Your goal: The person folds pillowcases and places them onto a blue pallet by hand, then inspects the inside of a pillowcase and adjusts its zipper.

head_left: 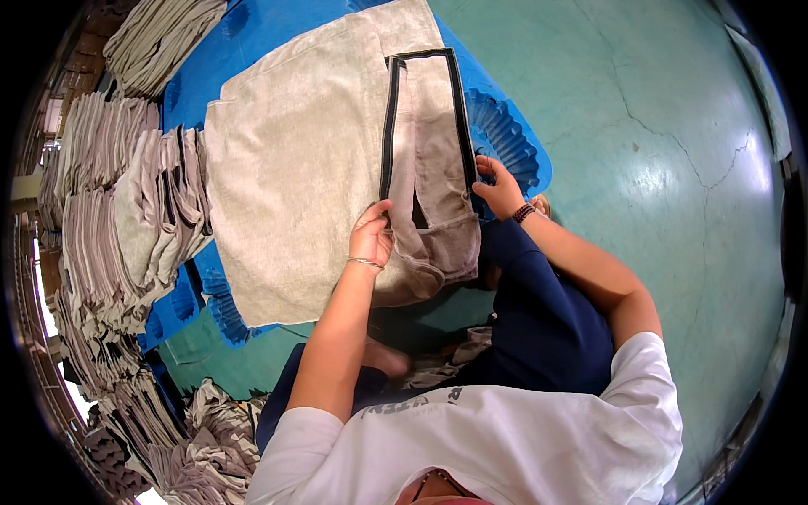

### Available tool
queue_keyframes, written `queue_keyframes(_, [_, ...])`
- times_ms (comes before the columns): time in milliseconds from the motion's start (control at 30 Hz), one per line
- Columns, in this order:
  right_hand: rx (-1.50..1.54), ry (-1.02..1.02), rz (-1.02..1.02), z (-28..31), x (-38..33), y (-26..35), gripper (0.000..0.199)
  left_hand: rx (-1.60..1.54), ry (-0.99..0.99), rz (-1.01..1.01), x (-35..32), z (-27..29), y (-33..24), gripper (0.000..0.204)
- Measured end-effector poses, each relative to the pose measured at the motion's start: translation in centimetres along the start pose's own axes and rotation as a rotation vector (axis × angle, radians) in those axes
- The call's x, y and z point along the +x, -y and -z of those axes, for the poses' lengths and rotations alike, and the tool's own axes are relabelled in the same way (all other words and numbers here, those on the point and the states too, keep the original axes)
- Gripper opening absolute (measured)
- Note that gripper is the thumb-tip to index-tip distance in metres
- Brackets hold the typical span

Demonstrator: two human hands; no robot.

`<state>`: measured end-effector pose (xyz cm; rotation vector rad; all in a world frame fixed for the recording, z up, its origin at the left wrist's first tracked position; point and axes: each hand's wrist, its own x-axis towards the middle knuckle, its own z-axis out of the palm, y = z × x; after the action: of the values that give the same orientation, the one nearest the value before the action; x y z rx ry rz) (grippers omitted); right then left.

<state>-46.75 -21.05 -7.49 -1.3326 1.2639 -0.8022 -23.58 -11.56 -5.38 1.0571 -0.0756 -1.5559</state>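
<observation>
A large beige cloth piece is spread in front of me, with a long opening near its right side edged in black trim. Through the opening an inner layer of the same cloth shows. At the lower left end of the trim, my left hand is closed on the cloth edge between thumb and fingers. On the right side, the thumb and fingers of my right hand pinch the black-trimmed edge. Below the hands the cloth's lower corner hangs folded and bunched toward my knee.
Under the cloth lies a blue molded plastic surface with ribbed hollows. Tall stacks of folded beige cloth stand on the left, and a loose heap of cloth lies at lower left. My knee is bent close to the plastic edge. Green floor extends right.
</observation>
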Motion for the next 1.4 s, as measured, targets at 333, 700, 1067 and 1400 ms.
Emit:
queue_keyframes(333, [-0.743,0.238,0.284,0.1,2.5,3.1,0.028,0.083,-0.015,-0.027,-0.1,-0.5,0.3,0.028])
queue_keyframes(700, [-0.763,0.303,0.418,0.6,2.7,2.1,0.018,1.621,-0.239,-0.902,0.1,-6.3,1.2,0.036])
queue_keyframes(1067, [-0.544,0.323,0.439,0.7,1.9,1.2,0.021,1.95,0.039,-0.615,3.2,-10.1,4.2,0.048])
queue_keyframes(1400, [-0.315,0.264,0.404,0.4,0.1,1.1,0.012,1.798,-0.074,-0.724,4.6,-9.7,5.4,0.009])
